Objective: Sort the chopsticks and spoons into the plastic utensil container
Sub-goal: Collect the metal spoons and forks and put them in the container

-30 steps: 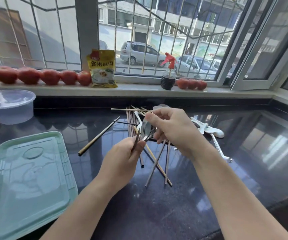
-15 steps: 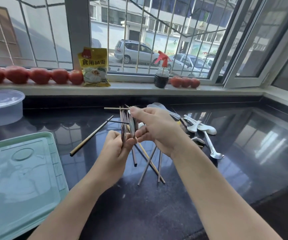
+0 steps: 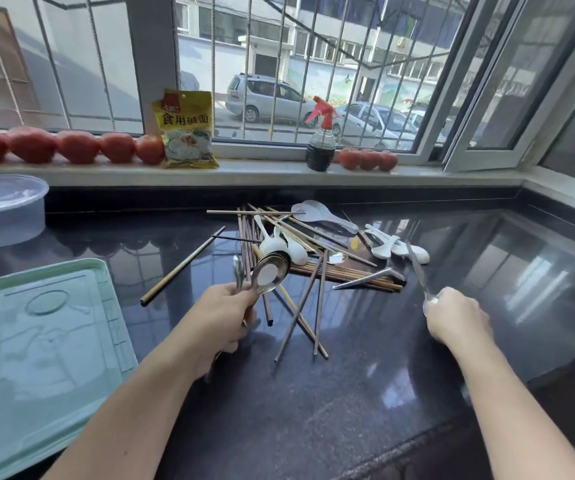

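Left hand: gripping stacked shiny steel spoons
Right hand: pinching slim metal spoon
Desk: glossy black stone

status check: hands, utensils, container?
Left hand grips stacked metal spoons. Right hand grips another metal spoon. Chopsticks and white spoons piled on counter. Green container at left, lid on, blocking loading.

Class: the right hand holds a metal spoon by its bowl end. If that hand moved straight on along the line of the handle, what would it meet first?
Probably the white spoons: the right hand has its metal spoon aimed at them, though depth is unclear.
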The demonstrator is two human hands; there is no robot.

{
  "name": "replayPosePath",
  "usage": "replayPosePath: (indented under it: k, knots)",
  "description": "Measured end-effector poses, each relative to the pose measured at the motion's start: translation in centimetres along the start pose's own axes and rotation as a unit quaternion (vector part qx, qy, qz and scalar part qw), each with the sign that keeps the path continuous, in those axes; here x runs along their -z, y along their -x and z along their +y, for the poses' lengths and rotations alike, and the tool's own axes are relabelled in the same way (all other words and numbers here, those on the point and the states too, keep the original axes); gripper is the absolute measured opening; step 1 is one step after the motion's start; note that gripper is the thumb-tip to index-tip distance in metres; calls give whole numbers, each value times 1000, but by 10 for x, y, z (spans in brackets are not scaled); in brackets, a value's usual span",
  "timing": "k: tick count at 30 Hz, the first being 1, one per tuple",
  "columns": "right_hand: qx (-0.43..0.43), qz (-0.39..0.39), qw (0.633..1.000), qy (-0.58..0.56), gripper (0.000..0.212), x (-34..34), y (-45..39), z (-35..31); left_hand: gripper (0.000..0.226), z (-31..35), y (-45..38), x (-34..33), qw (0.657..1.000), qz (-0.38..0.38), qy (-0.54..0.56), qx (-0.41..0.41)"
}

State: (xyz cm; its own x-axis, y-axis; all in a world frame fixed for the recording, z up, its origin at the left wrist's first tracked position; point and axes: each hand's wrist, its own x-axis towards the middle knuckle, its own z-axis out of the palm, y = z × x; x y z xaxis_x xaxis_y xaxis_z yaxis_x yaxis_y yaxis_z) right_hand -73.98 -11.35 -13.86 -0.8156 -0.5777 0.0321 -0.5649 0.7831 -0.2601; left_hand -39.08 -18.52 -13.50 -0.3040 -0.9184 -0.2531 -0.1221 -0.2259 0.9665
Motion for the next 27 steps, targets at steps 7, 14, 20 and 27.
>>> replayPosePath:
  k: [7,14,20,27]
  knots:
    - [237,146,885,-372,17,38,38,-46,10,5,3,12,992,-28,105,63]
    - [498,-157,797,-305,35,51,103,-136,9,8,10,13,976,-119,155,94]
    - [498,-66,840,-204,40,18,107,-159,25,11,13,10,971,-110,189,94]
    - [396,-186,831,-344,19,1,103,-165,17,6,10,13,970,-141,196,38]
